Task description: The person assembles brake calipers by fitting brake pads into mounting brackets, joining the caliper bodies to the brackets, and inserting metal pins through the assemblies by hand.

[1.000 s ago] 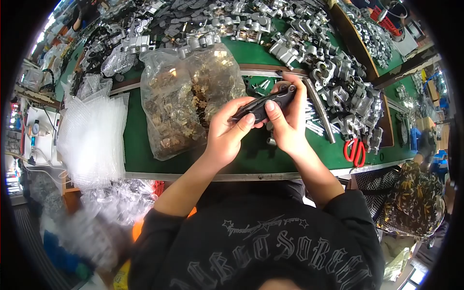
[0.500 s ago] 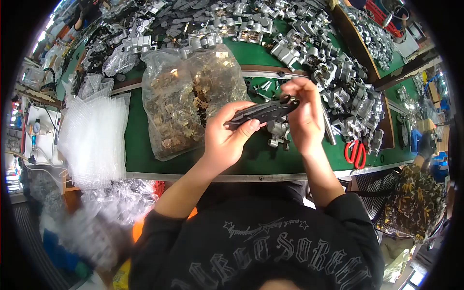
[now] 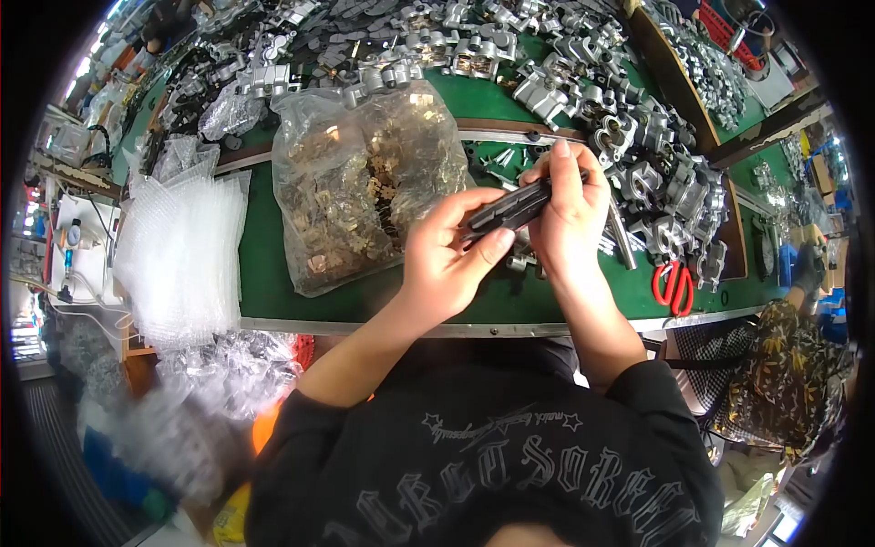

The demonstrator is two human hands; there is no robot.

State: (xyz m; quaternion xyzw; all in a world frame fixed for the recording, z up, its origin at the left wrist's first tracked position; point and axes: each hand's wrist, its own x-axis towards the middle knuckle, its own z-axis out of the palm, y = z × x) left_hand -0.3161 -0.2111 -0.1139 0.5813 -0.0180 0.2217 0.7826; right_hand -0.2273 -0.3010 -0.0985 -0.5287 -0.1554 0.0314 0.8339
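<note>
Between my two hands, above the bench's near half, is a pair of dark, flat, long brake pads (image 3: pixel 510 211), tilted up toward the right. My left hand (image 3: pixel 448 257) grips their lower left end, thumb in front and fingers behind. The upper right end is pinched by my right hand (image 3: pixel 571 205), whose thumb points up; its fingers partly hide that end. Just below the pads, a silver caliper (image 3: pixel 521 263) lies mostly hidden. A clear plastic bag (image 3: pixel 333 196) full of brass-coloured metal clips sits left of my hands.
Silver calipers (image 3: pixel 670 196) are heaped to the right and along the back of the green bench (image 3: pixel 273 308). Red-handled scissors (image 3: pixel 673 290) lie near the front edge. Stacked white bubble-wrap sheets (image 3: pixel 182 260) stand at the left. Small pins (image 3: pixel 499 157) lie behind my hands. A person in camouflage clothing (image 3: pixel 775 383) is at the right.
My right hand has closed from loosely spread fingers onto the pads' right end. The pads have turned edge-on, and my left hand has shifted slightly right.
</note>
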